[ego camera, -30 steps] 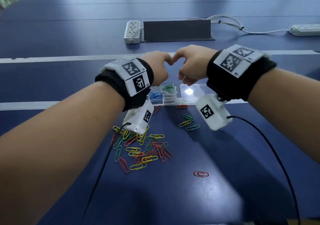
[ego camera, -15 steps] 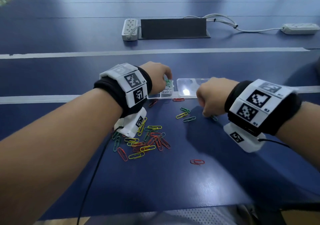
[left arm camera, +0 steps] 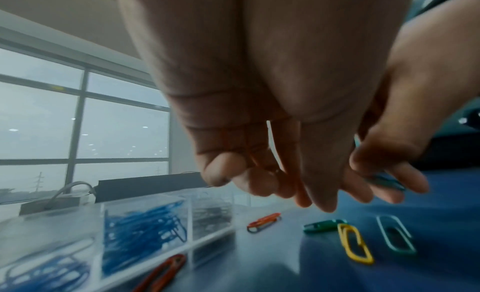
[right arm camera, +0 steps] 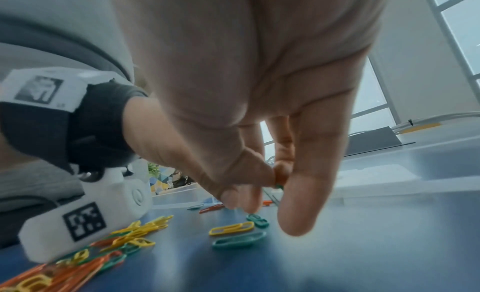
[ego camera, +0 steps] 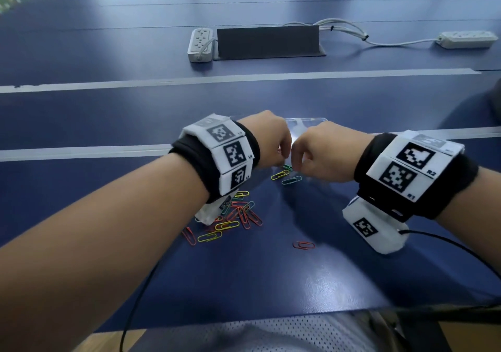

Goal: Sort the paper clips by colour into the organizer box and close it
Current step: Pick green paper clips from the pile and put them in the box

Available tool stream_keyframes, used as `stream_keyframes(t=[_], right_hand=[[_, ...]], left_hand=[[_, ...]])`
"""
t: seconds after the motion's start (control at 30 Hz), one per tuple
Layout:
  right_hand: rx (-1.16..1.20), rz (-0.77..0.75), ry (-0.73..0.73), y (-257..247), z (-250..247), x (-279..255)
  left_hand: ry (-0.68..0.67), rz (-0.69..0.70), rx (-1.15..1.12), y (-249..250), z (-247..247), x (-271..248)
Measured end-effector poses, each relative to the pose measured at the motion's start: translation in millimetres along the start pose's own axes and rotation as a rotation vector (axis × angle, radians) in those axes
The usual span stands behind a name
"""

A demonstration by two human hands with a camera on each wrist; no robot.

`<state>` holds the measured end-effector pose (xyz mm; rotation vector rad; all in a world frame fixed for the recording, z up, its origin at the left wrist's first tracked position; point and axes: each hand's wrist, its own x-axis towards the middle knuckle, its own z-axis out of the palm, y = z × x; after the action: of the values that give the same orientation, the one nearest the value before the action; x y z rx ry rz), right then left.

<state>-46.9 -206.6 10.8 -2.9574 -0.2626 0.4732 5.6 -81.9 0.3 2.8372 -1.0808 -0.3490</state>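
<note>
The clear organizer box [ego camera: 306,122] lies just beyond my two hands, mostly hidden by them. In the left wrist view one compartment of the box [left arm camera: 213,238] holds blue clips [left arm camera: 142,224]. My left hand [ego camera: 282,156] hovers by the box's near edge with fingers curled. Thin red wire, seemingly a red clip [left arm camera: 246,151], shows against its palm. My right hand [right arm camera: 275,183] pinches a green clip [right arm camera: 279,186] between thumb and forefinger, close to the left hand. Below them lie a yellow clip [ego camera: 280,175], a green clip [ego camera: 291,180] and a red clip [left arm camera: 263,222].
A pile of mixed clips [ego camera: 233,216] lies under my left wrist, and one red clip [ego camera: 303,245] lies alone nearer me. Two power strips [ego camera: 200,44] and a dark cable cover [ego camera: 268,42] sit at the far side. A black cable [ego camera: 447,246] trails from my right wrist.
My right hand has lifted off the table with a green clip and moved left to meet the left hand. My left hand has drawn back from over the box compartments.
</note>
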Motion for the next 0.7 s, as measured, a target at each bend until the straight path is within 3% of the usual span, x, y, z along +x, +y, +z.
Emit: stream_keyframes(t=[0.2, 0.43, 0.6, 0.7], right_hand=[[0.013, -0.057, 0.011, -3.2, 12.6, 0.0], [0.019, -0.083, -0.018, -4.6, 16.8, 3.2], [0.040, -0.085, -0.109, -1.7, 6.0, -3.1], [0.224, -0.015, -0.192, 8.6, -1.3, -3.3]], left_hand=[[-0.042, 0.040, 0.145, 13.1, 3.7, 7.9], [-0.100, 0.006, 0.127, 9.1, 5.9, 6.4], [-0.084, -0.039, 0.088, 6.3, 7.5, 1.4], [-0.043, -0.046, 0.018, 5.2, 6.8, -3.2]])
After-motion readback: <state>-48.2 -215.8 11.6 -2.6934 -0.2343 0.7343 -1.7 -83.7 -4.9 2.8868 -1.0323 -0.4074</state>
